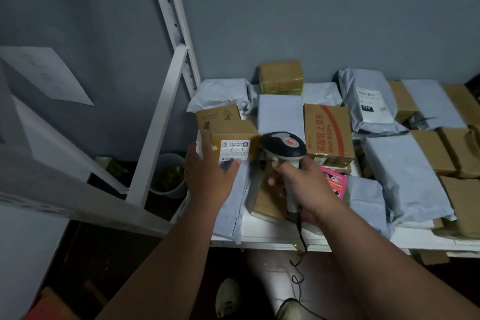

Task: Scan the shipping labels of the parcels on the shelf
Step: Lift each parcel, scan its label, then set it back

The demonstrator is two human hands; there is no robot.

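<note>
A small brown cardboard box [232, 131] stands at the left end of the white shelf [272, 237], its white shipping label [235, 150] facing me. My left hand [207, 170] holds the box from the left and below, forefinger up its left edge, thumb under the label. My right hand [298, 184] grips the handle of a black and grey barcode scanner [284, 146], whose head sits just right of the label. The scanner's cable [300, 239] hangs down over the shelf's front edge.
Several grey mailer bags [400, 171] and brown boxes crowd the shelf; a box with red print [328, 135] and a pink packet [335, 182] lie right of the scanner. A white upright post [158, 124] stands left, with a bucket [168, 176] behind it. Shoes show below.
</note>
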